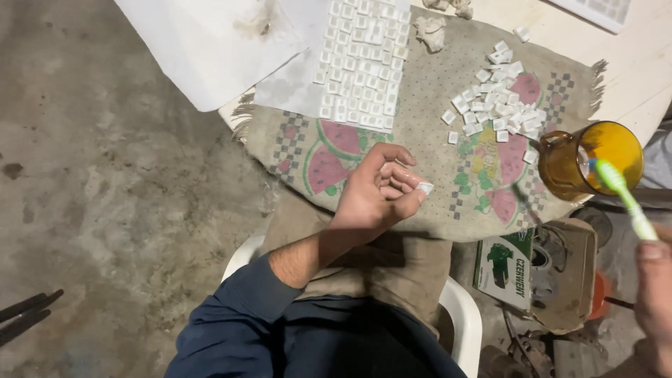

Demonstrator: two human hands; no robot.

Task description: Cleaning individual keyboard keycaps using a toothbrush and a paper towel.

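Left hand [381, 192]: grip pinching one small white tile [425, 187]. Right hand [654, 294]: grip clasping green toothbrush [625, 198] at amber glass mug [586, 159]. Step: wetting brush; next calls for scrubbing tile.

You had only one view, from the camera on your head, and it looked steeply down over your lap at the cloth-covered table [434, 203] edge and the concrete floor [105, 210]. It sat close, with your left hand [374, 196] near centre frame.
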